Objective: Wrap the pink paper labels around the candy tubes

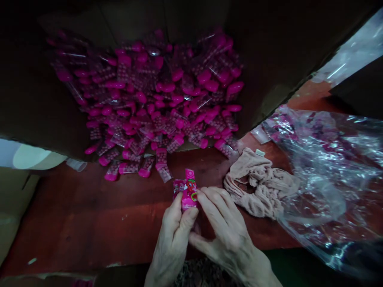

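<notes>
Pink packet [189,189], with a red cartoon fruit printed on it, sits pinched between thumb and forefinger of the left hand [175,235], over the red table [89,223]. The right hand [227,233] has its fingers loosely bent, thumb apart, fingertips at the packet's right edge (whether they grip, I cannot tell). Its long axis runs away from the person, printed end toward the pink-capped containers [161,107].
</notes>
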### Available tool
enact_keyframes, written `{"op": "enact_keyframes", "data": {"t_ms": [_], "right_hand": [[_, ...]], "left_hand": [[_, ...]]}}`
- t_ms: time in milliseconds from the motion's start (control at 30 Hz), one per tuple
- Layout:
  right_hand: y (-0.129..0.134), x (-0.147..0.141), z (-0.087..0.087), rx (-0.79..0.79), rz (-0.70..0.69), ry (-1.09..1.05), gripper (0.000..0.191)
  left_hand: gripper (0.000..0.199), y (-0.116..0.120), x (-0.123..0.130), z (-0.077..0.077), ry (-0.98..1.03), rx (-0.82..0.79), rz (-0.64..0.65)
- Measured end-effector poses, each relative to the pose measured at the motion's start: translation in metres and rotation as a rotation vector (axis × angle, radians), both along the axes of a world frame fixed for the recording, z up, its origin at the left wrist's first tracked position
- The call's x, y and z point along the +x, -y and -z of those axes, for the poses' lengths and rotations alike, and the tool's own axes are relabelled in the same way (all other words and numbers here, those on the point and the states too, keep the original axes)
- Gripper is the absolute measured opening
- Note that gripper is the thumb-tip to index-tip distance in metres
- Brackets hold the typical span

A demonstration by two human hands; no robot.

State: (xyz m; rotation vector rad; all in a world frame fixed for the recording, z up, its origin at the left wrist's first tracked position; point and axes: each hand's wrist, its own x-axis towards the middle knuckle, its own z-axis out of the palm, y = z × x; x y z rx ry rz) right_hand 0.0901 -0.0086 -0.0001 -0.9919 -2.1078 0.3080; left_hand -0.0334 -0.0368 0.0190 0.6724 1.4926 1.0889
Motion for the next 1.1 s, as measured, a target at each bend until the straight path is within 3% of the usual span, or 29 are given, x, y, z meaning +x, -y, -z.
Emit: {"op": "enact_keyframes", "data": {"t_ms": [100,200,300,400,500,567,633,900,1000,1100], "right_hand": [[0.002,0.000,0.001,0.125,0.002,-0.026,0.057],[0.004,0.000,0.003,0.148,-0.009,-0.036,0.063],[0.005,0.000,0.011,0.090,-0.013,-0.053,0.065],[0.007,-0.001,0.020,-0.085,0.012,-0.073,0.063],[0.014,-0.005,0.027,-0.270,0.185,-0.178,0.067],[0.018,-0.008,0.029,-0.342,0.331,-0.262,0.058],[0.020,-0.011,0.029,-0.417,0.380,-0.318,0.041],[0.013,-0.022,0.011,-0.996,0.185,-0.618,0.023],[0.013,-0.024,0.007,-1.133,0.075,-0.742,0.020],[0.019,-0.026,0.008,-1.161,0.041,-0.819,0.018]], "left_hand": [[0.036,0.009,0.005,0.006,-0.029,-0.035,-0.094],[0.033,0.013,0.009,0.012,0.001,-0.036,-0.165],[0.031,0.007,0.010,0.012,0.056,-0.032,-0.120],[0.027,-0.007,0.010,0.010,0.192,-0.013,-0.086],[0.034,-0.021,0.013,0.008,0.370,-0.021,-0.171],[0.035,-0.027,0.016,0.007,0.454,-0.032,-0.218],[0.033,-0.029,0.020,0.009,0.493,-0.023,-0.278],[0.025,-0.024,0.022,0.016,0.421,0.006,-0.422],[0.025,-0.025,0.016,0.013,0.393,0.010,-0.374],[0.025,-0.023,0.016,0.010,0.352,0.010,-0.280]]}}
